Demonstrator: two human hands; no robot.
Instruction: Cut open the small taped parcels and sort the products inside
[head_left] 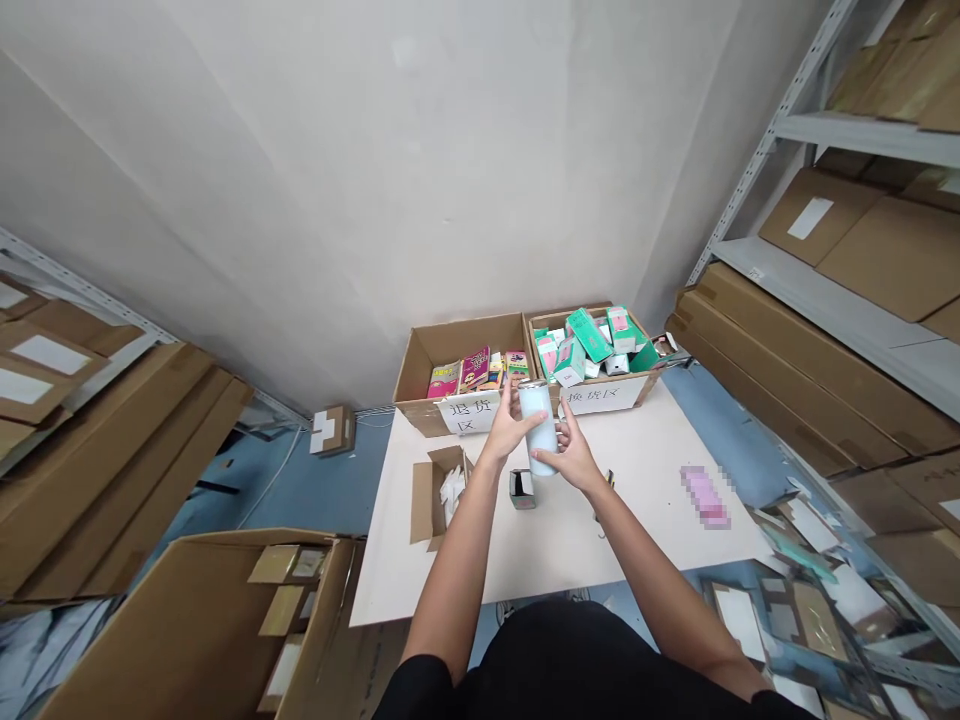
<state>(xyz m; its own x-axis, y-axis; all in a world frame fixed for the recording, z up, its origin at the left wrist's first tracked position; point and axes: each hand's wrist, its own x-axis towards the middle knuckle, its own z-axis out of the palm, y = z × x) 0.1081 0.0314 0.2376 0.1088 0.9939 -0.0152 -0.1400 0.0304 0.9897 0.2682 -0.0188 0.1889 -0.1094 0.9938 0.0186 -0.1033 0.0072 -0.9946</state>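
A pale blue, can-shaped cup with a shiny silver top [541, 438] is held up above the flat white table [652, 470]. It is gripped on one side by the left hand [511, 428] and on the other by the right hand [574, 458]. If both grips were loosened, the cup could be dropped and perhaps dented. If it were lowered without care, the small green open-topped card box [526, 500] might be knocked over.
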